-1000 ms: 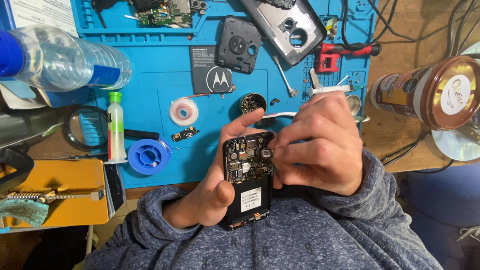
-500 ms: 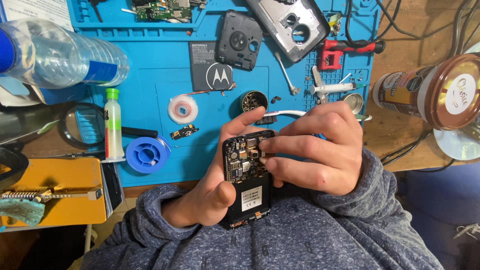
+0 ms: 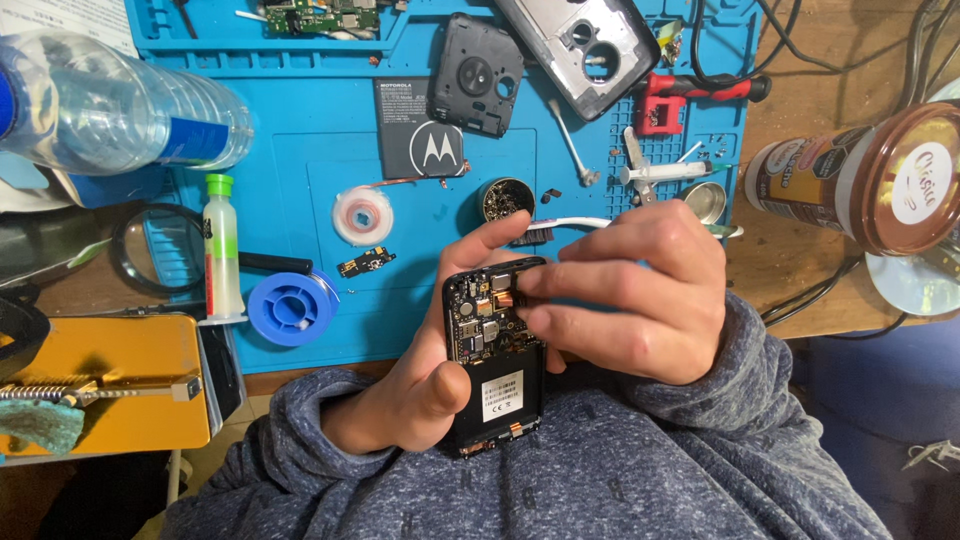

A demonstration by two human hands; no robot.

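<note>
Opened phone point(image 3: 492, 360) held over your lap, at the near edge of the blue mat point(image 3: 300, 160).
Your left hand point(image 3: 425, 375) cradles it; your right hand point(image 3: 640, 300) pinches a small copper-coloured part on its board. Judging by this, you're mid-disassembly; next calls for a steady, fine lift.

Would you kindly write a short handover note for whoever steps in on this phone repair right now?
Left hand cradles the opened phone, circuit board facing up.
Right hand has fingertips pressing near the board's upper part.
On the blue mat: battery, black inner cover, grey back shell, solder spool.
Done: phone opened, battery out.
Left: work on the board, then reassembly.
</note>
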